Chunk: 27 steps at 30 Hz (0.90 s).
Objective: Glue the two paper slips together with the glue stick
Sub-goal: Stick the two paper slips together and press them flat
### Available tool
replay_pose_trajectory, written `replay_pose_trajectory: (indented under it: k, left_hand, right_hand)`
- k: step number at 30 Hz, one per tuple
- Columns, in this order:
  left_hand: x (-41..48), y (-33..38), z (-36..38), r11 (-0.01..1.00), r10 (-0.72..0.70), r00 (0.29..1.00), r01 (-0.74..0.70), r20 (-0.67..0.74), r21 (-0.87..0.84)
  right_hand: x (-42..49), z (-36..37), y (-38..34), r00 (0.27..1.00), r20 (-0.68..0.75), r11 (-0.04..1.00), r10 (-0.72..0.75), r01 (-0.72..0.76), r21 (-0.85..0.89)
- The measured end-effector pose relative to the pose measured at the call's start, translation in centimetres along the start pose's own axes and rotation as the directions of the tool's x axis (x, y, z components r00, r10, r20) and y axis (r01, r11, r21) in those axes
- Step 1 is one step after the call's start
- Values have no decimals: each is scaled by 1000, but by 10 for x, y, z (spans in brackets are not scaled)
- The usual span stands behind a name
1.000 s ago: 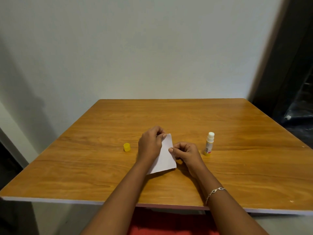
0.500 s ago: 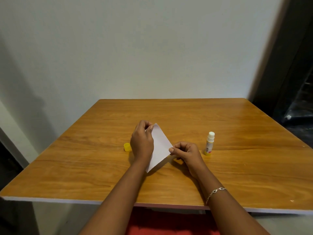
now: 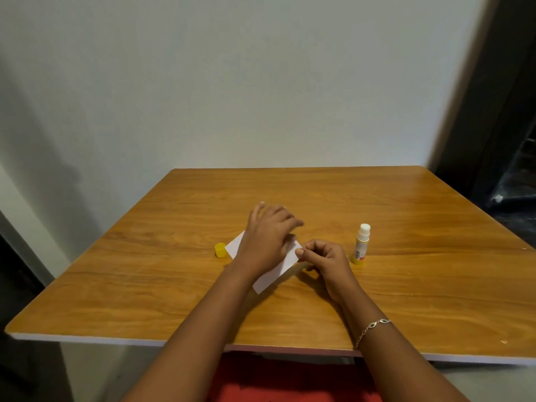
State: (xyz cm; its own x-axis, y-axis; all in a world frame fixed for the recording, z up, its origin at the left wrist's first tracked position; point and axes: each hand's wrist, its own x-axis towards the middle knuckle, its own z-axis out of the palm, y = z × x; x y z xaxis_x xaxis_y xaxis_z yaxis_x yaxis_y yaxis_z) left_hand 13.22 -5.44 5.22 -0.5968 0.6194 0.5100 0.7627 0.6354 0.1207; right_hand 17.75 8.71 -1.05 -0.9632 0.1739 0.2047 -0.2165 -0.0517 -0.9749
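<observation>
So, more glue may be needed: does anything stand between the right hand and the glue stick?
Nothing visible: only tabletop lies between the right hand, pinching a corner of the paper slip, and the upright, uncapped glue stick.

One wooden counter (image 3: 406,291). On it, one patch of white paper (image 3: 271,278), with only a single outline visible; impossible to tell whether one slip or two stacked. One glue stick (image 3: 361,245), uncapped, at three o'clock from the paper. One yellow cap (image 3: 220,250), at nine o'clock from the paper. Two hands: one left hand (image 3: 265,242), one right hand (image 3: 326,261). Two bare forearms (image 3: 203,329), reaching in from six o'clock. One thin bracelet (image 3: 374,329), on the right wrist. One pale wall (image 3: 261,82) at twelve o'clock beyond the counter. One red surface (image 3: 290,378) below the counter's six o'clock edge.
</observation>
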Motion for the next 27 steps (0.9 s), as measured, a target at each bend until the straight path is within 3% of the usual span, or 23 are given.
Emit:
replay_pose_trajectory:
  k: [2, 5, 12, 27]
  left_hand:
    - [6, 1, 0, 993, 64, 989, -77, 134, 94]
    - [14, 2, -2, 982, 77, 981, -106, 180, 156]
    - [12, 8, 0, 998, -18, 998, 22, 57, -67]
    - [8, -7, -3, 934, -281, 943, 226, -177, -276]
  right_hand:
    - [0, 0, 0, 1000, 0, 1000, -6, 6, 0]
    - [0, 0, 0, 1000, -16, 1000, -15, 15, 4]
    - [-1, 0, -2, 999, 21, 996, -25, 23, 87]
    - [-3, 2, -5, 1000, 26, 999, 3, -5, 52]
